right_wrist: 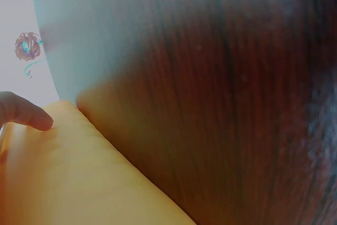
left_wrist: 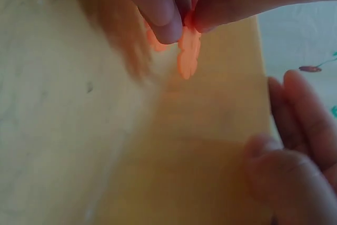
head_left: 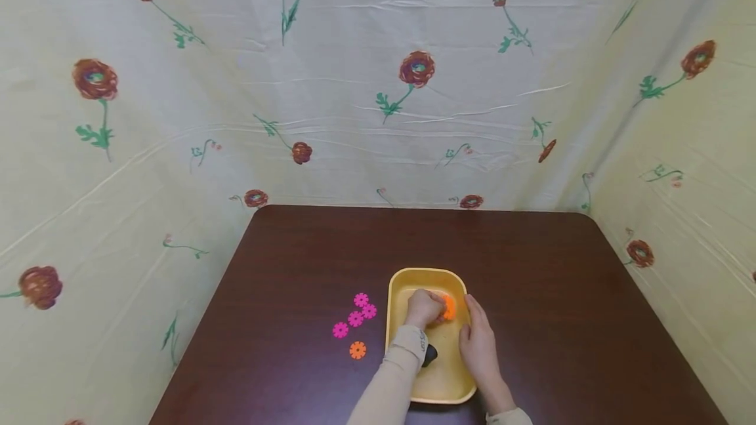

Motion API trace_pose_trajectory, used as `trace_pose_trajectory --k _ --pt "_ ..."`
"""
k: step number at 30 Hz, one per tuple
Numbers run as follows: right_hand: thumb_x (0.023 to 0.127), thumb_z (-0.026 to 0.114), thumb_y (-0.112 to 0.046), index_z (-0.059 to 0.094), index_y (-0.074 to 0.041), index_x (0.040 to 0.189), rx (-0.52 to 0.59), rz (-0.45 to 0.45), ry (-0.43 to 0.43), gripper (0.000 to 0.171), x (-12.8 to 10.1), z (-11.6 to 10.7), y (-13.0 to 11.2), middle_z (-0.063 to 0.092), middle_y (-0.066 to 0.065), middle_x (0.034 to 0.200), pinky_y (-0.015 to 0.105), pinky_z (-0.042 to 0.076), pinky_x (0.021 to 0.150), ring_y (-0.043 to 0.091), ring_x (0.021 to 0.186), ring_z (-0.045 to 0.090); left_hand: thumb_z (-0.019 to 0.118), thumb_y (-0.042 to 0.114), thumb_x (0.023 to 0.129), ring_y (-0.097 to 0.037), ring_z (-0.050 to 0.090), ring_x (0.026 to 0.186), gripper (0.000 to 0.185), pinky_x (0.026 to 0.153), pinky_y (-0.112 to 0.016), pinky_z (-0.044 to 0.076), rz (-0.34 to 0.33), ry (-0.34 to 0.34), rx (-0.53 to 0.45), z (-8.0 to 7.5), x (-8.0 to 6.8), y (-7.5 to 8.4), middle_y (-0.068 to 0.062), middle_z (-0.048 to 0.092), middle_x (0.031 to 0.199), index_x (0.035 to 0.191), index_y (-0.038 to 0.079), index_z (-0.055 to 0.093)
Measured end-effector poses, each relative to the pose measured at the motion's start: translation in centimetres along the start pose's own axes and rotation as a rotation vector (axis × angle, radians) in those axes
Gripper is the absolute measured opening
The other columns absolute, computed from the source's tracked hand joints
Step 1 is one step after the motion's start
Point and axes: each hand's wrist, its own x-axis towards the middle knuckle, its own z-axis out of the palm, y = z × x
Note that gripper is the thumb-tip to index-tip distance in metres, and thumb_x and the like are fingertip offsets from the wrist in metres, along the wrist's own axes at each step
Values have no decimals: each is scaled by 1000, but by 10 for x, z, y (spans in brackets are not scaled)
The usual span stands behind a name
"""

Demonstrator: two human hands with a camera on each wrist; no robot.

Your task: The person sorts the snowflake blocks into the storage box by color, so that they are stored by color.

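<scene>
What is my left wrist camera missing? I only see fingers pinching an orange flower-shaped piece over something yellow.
Observer: The yellow thing is a yellow tray on a dark brown table. The left hand pinches the orange piece inside it.
Operator: Are there more pieces anywhere?
Observer: Yes, four pink pieces and one other orange piece lie on the table, left of the tray.
Operator: What is the other hand doing?
Observer: The right hand rests along the tray's right rim with fairly straight fingers, holding no piece.
Operator: What is behind the table?
Observer: A pale cloth with red flowers hangs all around.
</scene>
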Motion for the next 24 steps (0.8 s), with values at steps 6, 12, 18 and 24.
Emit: trace_pose_trajectory --k 6,12,18,24 --pt "78 50 16 44 7 129 1 2 -9 53 1 0 0 45 23 131 49 35 97 37 119 45 65 -2 71 -7 53 37 19 38 -19 43 55 74 121 7 -4 -3 2 52 46 55 5 58" --pt "78 50 16 44 7 129 -1 7 -8 52 0 -1 -1 45 23 131 49 35 97 37 119 45 61 0 72 -4 42 32 32 35 -16 35 148 152 266 12 -5 -5 6 44 37 44 9 51" --pt "78 50 16 44 8 128 -13 -20 7 51 1 0 -1 46 23 130 49 36 95 37 118 46 60 -2 70 -8 39 37 29 37 -17 31 163 171 289 12 -7 -4 7 39 39 43 8 52" --pt "77 51 16 45 8 127 -19 -44 25 52 0 0 -1 47 23 129 48 36 95 37 117 47 63 -5 64 -11 46 46 15 40 -19 37 139 151 276 10 -9 -2 2 52 51 55 7 59"
